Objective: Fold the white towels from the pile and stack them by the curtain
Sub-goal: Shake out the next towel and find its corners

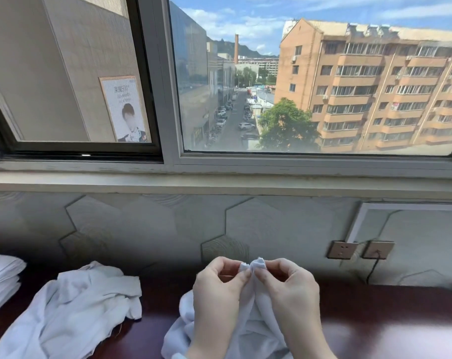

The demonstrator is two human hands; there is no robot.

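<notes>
Fingers [230, 263] of left hand [214, 296] and right hand [293, 296] pinch white towel [256, 325] — pile [72, 312] beside.

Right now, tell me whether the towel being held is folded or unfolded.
Unfolded. The left grip and right grip pinch the white towel at its top edge; the rest hangs bunched and creased.

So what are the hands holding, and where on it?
A white towel: the left hand and right hand both pinch its raised top edge.

window [310, 81], 2 wall sockets [341, 250], poster [124, 110]
</notes>
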